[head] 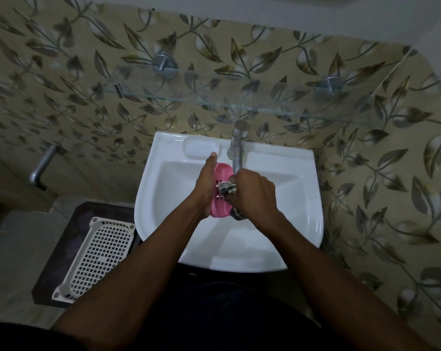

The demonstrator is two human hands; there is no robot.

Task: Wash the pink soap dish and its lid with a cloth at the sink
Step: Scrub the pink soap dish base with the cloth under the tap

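Observation:
Over the white sink (305, 224), my left hand (204, 186) grips a pink slotted soap dish (222, 191) on edge, thumb pointing toward the wall. My right hand (252, 192) is closed around a dark patterned cloth (227, 187) and presses it against the dish's inner face. A tail of the cloth hangs below my right hand. The dish sits just under the spout of the chrome tap (237, 145). I cannot tell whether water is running. I see no separate lid.
A glass shelf (214, 101) on two metal brackets juts out from the leaf-patterned wall above the tap. A moulded soap recess (201, 148) lies at the sink's back left. A white perforated basket (97, 254) rests on a dark mat on the floor to the left.

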